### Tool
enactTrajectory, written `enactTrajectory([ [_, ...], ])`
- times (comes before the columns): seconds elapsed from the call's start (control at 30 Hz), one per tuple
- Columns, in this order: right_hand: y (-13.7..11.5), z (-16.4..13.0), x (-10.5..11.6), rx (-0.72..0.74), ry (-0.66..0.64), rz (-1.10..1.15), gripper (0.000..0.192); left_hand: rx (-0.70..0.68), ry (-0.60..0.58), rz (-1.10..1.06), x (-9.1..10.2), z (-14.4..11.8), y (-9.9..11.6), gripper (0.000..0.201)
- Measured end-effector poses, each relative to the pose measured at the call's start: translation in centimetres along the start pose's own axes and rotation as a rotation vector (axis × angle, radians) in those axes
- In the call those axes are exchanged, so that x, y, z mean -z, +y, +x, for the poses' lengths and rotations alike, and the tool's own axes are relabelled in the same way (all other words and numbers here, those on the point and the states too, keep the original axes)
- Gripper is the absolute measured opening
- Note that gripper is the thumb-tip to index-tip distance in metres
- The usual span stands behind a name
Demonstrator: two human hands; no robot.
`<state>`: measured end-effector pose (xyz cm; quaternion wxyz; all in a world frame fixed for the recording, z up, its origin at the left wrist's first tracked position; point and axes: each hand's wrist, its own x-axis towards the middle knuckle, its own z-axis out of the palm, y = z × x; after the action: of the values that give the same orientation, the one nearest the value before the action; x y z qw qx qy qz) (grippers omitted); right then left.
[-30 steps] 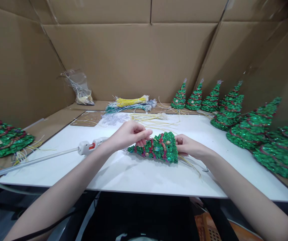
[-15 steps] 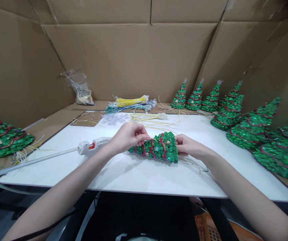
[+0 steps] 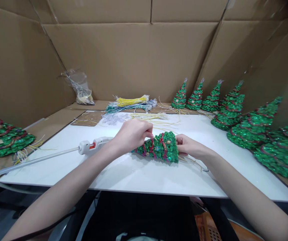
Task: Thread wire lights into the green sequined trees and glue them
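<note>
A small green sequin Christmas tree with red garland lies on its side over the white board, tip pointing left. My right hand grips its wide base. My left hand is curled over the tree's upper part, fingers pinched at its top edge; what they pinch is too small to tell. Thin yellow wires trail out from under the base near my right wrist.
A white glue gun with a long glue stick lies left of my left hand. Finished green trees stand along the right and back. More trees lie at the left. Bundles of coloured wires and a plastic bag sit at the back.
My left hand has slid a little right and up along the tree, now covering more of its tip. My right hand and the tree's base stay where they were.
</note>
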<state>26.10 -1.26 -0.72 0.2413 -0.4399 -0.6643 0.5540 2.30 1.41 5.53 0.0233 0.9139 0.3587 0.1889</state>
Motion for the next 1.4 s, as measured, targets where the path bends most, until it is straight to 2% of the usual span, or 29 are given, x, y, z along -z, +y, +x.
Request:
enactTrajectory([
  [0.23,0.1,-0.1,-0.1,-0.001,0.002,0.038,0.023,-0.037,-0.033,0.017,-0.5,0.4,0.5,0.018],
  [0.5,-1.0,-0.1,-0.5,-0.029,0.025,0.025,0.022,-0.090,0.031,-0.242,-0.6,-0.6,-1.2,0.004],
  [0.7,-0.5,0.0,-0.3,-0.019,0.016,0.007,0.022,-0.116,0.057,-0.297,-1.0,-0.6,-1.1,0.008],
  [0.9,-0.6,-0.1,-0.3,-0.022,0.023,-0.012,0.022,-0.220,0.111,-0.173,-1.6,-0.4,-1.0,0.015],
  [1.17,-0.7,-0.1,-0.5,-0.026,0.052,0.089,0.023,-0.192,0.208,-0.051,-2.7,-0.7,0.2,0.018],
  [1.4,-0.5,0.0,-0.5,-0.047,0.099,0.125,0.030,-0.176,0.188,-0.076,-2.6,-1.1,-0.4,0.013],
])
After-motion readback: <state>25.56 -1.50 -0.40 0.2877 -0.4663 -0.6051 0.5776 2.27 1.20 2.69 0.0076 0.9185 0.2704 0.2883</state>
